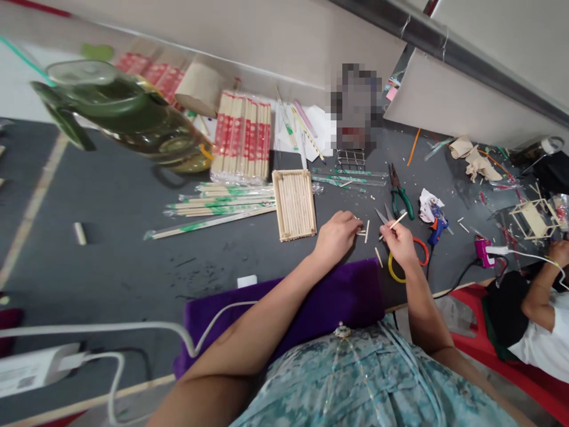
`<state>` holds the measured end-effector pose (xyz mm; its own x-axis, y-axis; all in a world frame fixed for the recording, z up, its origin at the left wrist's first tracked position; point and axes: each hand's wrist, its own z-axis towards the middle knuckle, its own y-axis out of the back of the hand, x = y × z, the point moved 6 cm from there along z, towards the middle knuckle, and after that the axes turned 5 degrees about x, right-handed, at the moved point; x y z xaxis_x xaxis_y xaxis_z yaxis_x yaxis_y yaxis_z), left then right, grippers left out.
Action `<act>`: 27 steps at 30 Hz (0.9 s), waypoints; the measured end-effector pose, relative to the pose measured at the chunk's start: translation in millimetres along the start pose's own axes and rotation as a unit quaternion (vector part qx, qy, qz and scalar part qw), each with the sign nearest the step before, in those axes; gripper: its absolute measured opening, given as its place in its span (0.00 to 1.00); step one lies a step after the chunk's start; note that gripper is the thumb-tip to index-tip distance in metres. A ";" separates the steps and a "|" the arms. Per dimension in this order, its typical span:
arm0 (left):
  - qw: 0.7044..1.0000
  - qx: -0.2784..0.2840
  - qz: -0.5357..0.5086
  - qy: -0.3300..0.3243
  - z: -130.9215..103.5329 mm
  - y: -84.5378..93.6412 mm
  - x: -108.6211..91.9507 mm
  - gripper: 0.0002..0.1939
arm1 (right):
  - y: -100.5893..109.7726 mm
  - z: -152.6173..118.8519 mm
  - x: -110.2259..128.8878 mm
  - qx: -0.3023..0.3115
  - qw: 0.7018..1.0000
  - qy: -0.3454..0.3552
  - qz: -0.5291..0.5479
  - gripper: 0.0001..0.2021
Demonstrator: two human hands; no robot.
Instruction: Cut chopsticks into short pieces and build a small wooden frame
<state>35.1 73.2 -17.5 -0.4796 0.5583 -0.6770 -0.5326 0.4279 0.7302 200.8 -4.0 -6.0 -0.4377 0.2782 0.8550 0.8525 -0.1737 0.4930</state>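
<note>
My right hand [401, 244] pinches a short wooden stick [399, 220], slanting up to the right. My left hand [338, 236] rests on the dark table with its fingers drawn together; bits of stick show at the fingertips, but what they grip is hidden. Between the hands lie cut stick pieces [367, 232], one more [378, 257] nearer me. Scissors [420, 251] with red and yellow handles lie partly under my right hand, blades showing beyond it. Left of my left hand is a small rectangular tray made of sticks [296, 204].
Wrapped chopsticks [222, 204] and a red-banded chopstick pack [242, 139] lie left, beside a large green-lidded jug [133, 112]. Green-handled pliers [402, 198] and a blue glue gun [438, 225] lie right. A purple cloth [284, 296] covers the near edge. Another person's hand [560, 252] is far right.
</note>
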 end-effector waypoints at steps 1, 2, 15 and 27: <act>0.999 -0.020 -0.028 -0.001 0.1 4.8 2.2 0.12 | 0.7 -0.2 -0.8 0.000 1.000 -0.008 0.023 0.16; 0.997 -0.042 -0.059 0.000 0.2 10.1 5.0 0.12 | 1.3 -0.3 -1.9 -0.001 0.998 -0.019 0.053 0.16; 0.890 0.053 -0.448 0.064 -0.1 7.1 8.5 0.12 | -27.2 14.1 35.0 0.047 0.986 -0.009 0.159 0.13; 0.674 -0.071 -0.700 0.225 -0.6 22.1 30.2 0.15 | -15.1 15.4 32.9 -0.020 0.996 0.051 -0.073 0.06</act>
<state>8.4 99.1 -21.8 0.4157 -0.6083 -0.6762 -0.7291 0.2215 -0.6475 177.9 22.3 12.2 -0.5850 0.2068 0.7842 0.7660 -0.1770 0.6180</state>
